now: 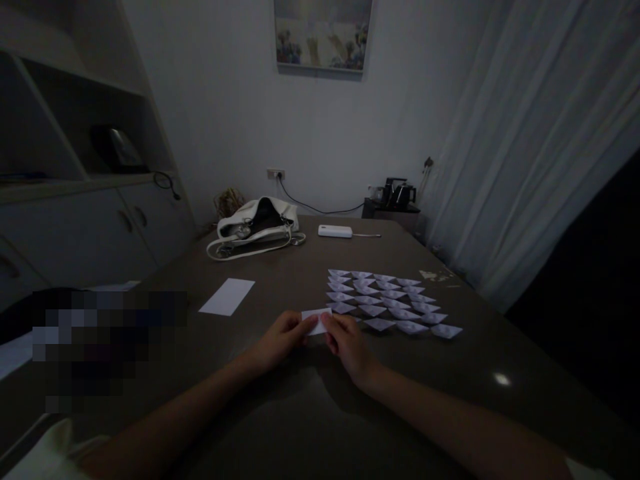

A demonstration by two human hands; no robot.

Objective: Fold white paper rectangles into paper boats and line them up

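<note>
- Here you are at the smooth dark brown-grey table [280,267], working just beside the near-left corner of the staggered rows of small white folded-paper boats [393,294].
- Your left hand [286,337] pinches the left end of a small white piece of paper [317,313], thumb on top.
- Your right hand [353,343] pinches the right end, so both thumbs press close together (the fingertips underneath are hidden, so I can't tell how they sit).
- Over to the left of the boats, well apart, there's a flat white rectangular sheet of paper [229,297].
- Beyond the boats, off to the left, a white handbag with looped straps [256,232] slumps on the table.
- And beyond the boats' left side, a white oblong device [335,231] lies with its short pale cable pointing right!
</note>
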